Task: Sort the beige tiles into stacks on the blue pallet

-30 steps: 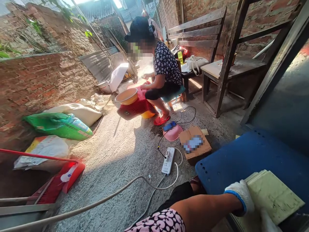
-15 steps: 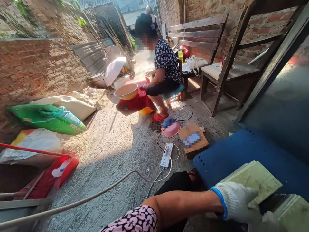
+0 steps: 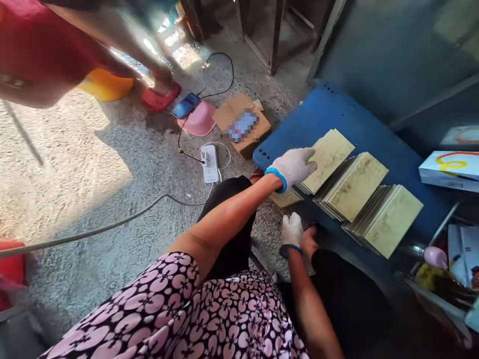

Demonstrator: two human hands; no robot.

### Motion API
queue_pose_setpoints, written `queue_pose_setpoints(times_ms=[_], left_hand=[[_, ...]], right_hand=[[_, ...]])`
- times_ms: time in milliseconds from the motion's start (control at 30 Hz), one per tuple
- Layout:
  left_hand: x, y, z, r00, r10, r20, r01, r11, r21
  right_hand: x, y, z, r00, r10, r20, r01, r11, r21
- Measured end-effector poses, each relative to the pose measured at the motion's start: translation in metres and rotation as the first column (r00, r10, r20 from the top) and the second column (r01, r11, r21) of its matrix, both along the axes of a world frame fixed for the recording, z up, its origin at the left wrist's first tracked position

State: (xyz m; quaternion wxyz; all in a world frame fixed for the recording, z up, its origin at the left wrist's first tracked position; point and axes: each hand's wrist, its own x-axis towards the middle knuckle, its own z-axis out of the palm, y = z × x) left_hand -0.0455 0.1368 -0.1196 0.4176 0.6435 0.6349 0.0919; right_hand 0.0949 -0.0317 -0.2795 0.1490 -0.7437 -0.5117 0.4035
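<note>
Resting flat on the leftmost stack of pale yellow-green tiles point(image 3: 329, 157), the left hand point(image 3: 294, 167), in a white knit glove with a blue cuff, has its fingers point(image 3: 309, 154) spread a little apart and laid along the top tile's near-left edge, pressing on it rather than clamped round it. That stack lies on a blue board point(image 3: 299, 117) set low on the floor, at its left end. Just to the right lies a second stack of tiles point(image 3: 355, 184), fanned slightly, and right of that a third stack point(image 3: 389, 219); the three sit side by side, edges nearly touching, all tilted the same way across the board.

Nearer and lower, the right hand point(image 3: 292, 230), gloved the same, hangs near the person's knee, close to the near edge of the board and apart from the tiles. Its fingers point down into shadow, and I cannot tell whether they are together or holding anything.

To the left of the board on the rough concrete floor point(image 3: 112, 189) stands a cardboard box point(image 3: 241, 124), and beside it a white power strip point(image 3: 209, 163) with a dark cable plugged in. Farther off lie a pink dish point(image 3: 200, 122) with a phone point(image 3: 186, 104) at its edge. Far left, another person's foot in a red sandal point(image 3: 160, 97) stands by a yellow basin point(image 3: 105, 84). A white box with a coloured swirl point(image 3: 451, 169) sits at the right.
</note>
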Motion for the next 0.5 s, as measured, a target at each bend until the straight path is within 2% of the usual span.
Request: queue_pose_setpoints(times_ms=[67, 133, 300, 400, 500], left_hand=[[-0.001, 0.001, -0.005, 0.999, -0.001, -0.036, 0.0, 1.0, -0.011], [-0.001, 0.004, -0.009, 0.998, -0.034, -0.057, 0.035, 0.999, 0.013], [0.006, 0.024, -0.01, 0.997, -0.062, -0.038, 0.065, 0.996, 0.056], [0.007, 0.033, -0.007, 0.998, -0.06, -0.013, 0.061, 0.996, 0.068], [0.006, 0.034, -0.005, 0.999, -0.052, -0.001, 0.052, 0.996, 0.069]], right_hand=[[0.0, 0.003, -0.005, 0.994, -0.043, 0.096, 0.044, 0.999, -0.008], [0.002, 0.011, -0.009, 0.98, -0.017, 0.2, 0.017, 1.0, 0.0], [0.003, 0.037, -0.012, 0.866, 0.197, 0.459, -0.177, 0.98, -0.088], [-0.001, 0.046, -0.013, 0.797, 0.296, 0.526, -0.245, 0.955, -0.166], [-0.005, 0.049, -0.017, 0.76, 0.331, 0.56, -0.269, 0.944, -0.192]])
